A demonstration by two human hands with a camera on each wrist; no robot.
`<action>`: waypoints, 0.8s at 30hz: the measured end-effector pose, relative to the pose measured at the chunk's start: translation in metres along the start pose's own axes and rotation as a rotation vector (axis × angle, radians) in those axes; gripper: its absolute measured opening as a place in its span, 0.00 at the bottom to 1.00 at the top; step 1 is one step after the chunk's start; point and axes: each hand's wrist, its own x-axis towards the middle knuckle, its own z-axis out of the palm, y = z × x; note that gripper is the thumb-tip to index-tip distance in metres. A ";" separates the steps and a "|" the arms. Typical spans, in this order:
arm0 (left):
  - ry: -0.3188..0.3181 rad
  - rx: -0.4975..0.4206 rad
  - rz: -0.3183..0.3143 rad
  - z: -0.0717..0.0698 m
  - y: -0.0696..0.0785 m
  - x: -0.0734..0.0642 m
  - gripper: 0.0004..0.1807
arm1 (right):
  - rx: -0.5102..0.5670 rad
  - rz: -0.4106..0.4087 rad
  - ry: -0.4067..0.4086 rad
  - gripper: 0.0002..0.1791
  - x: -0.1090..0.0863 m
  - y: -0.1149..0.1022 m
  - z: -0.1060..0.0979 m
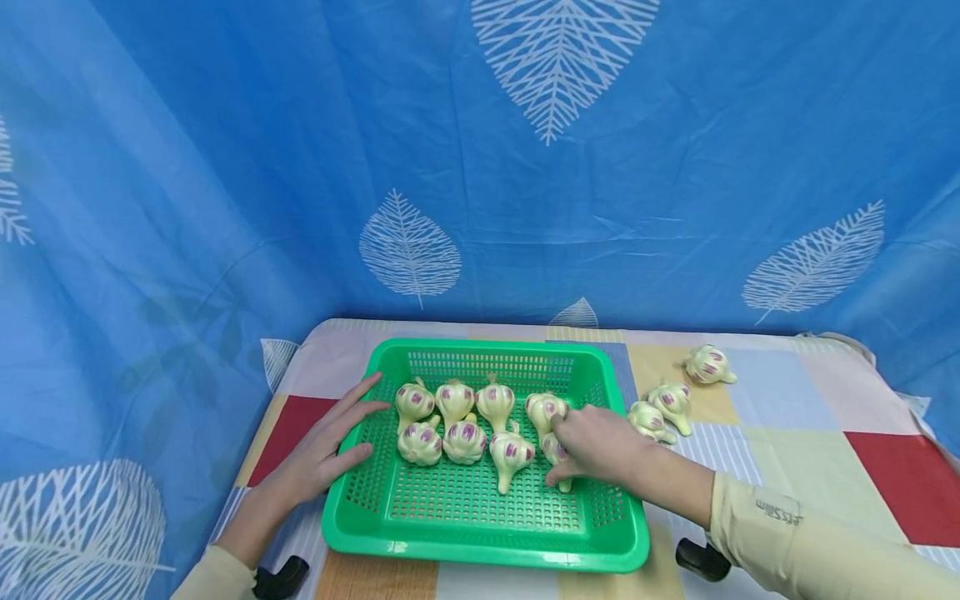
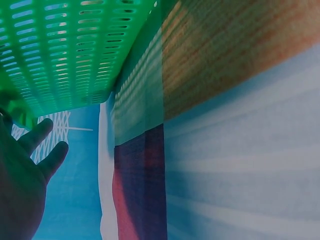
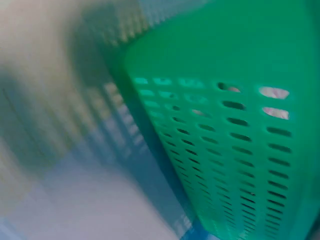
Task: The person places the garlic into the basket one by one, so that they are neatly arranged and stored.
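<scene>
A green plastic basket [image 1: 480, 560] with slotted walls holds several garlic bulbs [image 1: 464, 442], pale with purple streaks, set in two rough rows. Inside its right part, my right hand [image 1: 600, 442] grips a garlic bulb [image 1: 557, 452], partly covered by the fingers. Another bulb [image 1: 546, 410] lies right behind that one, close to the fingers. My left hand [image 1: 326, 450] rests at the basket's left rim, fingers spread and fairly straight. In the left wrist view the left hand [image 2: 22, 185] shows beside the slotted basket wall [image 2: 65, 55]. The right wrist view shows only the basket's outer side [image 3: 225, 135]; the hand is out of sight there.
On the patchwork tablecloth [image 1: 802, 467], right of the basket, lie three more garlic bulbs: one farther back [image 1: 707, 365] and two close together [image 1: 670, 403]. A blue curtain [image 1: 637, 208] with white leaf prints hangs behind the table and along its left side.
</scene>
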 end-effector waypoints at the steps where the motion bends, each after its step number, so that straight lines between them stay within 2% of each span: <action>1: 0.001 0.003 0.003 0.000 0.000 0.000 0.29 | -0.013 0.003 0.006 0.29 0.000 -0.001 0.001; 11: 0.004 0.009 0.005 0.000 0.000 -0.001 0.29 | -0.099 0.000 0.054 0.35 -0.001 -0.005 0.004; 24: 0.001 0.012 0.000 -0.001 0.000 -0.001 0.29 | -0.074 -0.011 0.046 0.32 -0.007 -0.004 -0.006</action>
